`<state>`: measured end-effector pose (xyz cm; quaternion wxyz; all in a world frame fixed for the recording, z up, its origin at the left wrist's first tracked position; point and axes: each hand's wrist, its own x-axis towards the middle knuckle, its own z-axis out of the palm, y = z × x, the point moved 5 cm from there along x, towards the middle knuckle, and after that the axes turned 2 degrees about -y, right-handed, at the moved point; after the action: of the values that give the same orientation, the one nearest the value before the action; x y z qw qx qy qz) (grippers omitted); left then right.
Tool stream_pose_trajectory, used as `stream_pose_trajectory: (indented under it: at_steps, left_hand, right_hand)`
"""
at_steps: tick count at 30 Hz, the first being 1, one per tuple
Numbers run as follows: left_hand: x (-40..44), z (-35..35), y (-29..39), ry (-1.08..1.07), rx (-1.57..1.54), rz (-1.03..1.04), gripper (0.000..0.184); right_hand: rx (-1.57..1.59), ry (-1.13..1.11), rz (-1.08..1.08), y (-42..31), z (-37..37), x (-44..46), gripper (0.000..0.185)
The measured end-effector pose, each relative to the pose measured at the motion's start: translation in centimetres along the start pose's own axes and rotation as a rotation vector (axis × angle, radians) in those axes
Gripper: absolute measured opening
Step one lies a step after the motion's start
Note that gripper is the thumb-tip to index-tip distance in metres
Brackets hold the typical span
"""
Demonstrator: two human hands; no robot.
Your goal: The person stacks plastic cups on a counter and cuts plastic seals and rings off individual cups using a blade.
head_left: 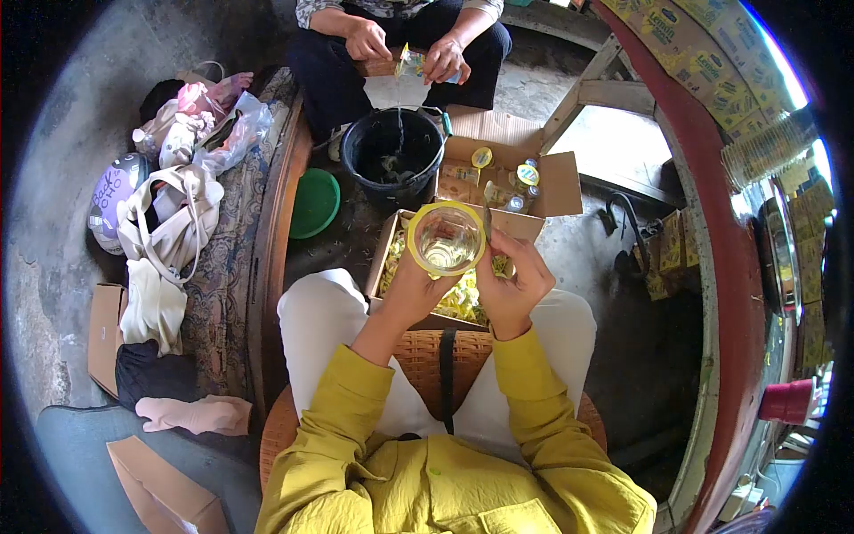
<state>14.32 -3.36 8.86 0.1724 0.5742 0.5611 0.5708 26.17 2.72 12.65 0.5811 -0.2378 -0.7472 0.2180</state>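
My left hand [406, 294] is closed around a clear plastic cup [447, 254] with a yellow rim, its open mouth facing up toward me. At the cup's right side my right hand [514, 278] is closed, with a thin dark blade-like strip [487, 224] standing up from its fingers along the rim. The lower part of that strip is hidden in the hand. Below both hands, an open cardboard box [382, 254] holds many yellow-and-clear scraps [463, 301].
Across from me, a person's hands [445, 59] hold a small printed packet or cup [411, 62]; liquid falls into a black bucket [391, 187]. A cardboard box [560, 182] holds yellow-lidded cups. A green lid [315, 204] lies left, near bags [169, 214]. A red-edged counter [712, 178] runs along the right.
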Motion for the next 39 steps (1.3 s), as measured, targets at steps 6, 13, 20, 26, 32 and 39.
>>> stream_pose_trajectory:
  at_steps: [6,13,20,26,32,39]
  left_hand:
    - [0.0,0.1,-0.4,0.007,-0.030,0.003,0.064]
    - [-0.7,-0.4,-1.9,0.127,0.033,-0.045,0.061]
    - [-0.6,-0.4,-1.4,0.105,0.177,0.001,0.051]
    - [-0.5,-0.3,-0.7,0.063,0.306,0.033,0.045]
    - [-0.6,0.4,-1.1,0.055,0.217,-0.005,0.045]
    - [-0.6,0.5,-1.7,0.136,0.008,-0.074,0.055]
  right_hand:
    - [0.039,0.008,0.056,-0.6,0.1,0.1,0.019]
    - [0.013,0.011,0.016,-0.9,0.6,-0.3,0.019]
    - [0.012,-0.011,0.032,-0.7,1.0,-0.5,0.018]
    - [0.022,0.004,0.047,-0.6,1.0,-0.6,0.019]
    - [0.006,0.034,0.031,-0.1,0.6,-0.2,0.022]
    - [0.009,0.044,0.058,-0.1,0.5,-0.3,0.020]
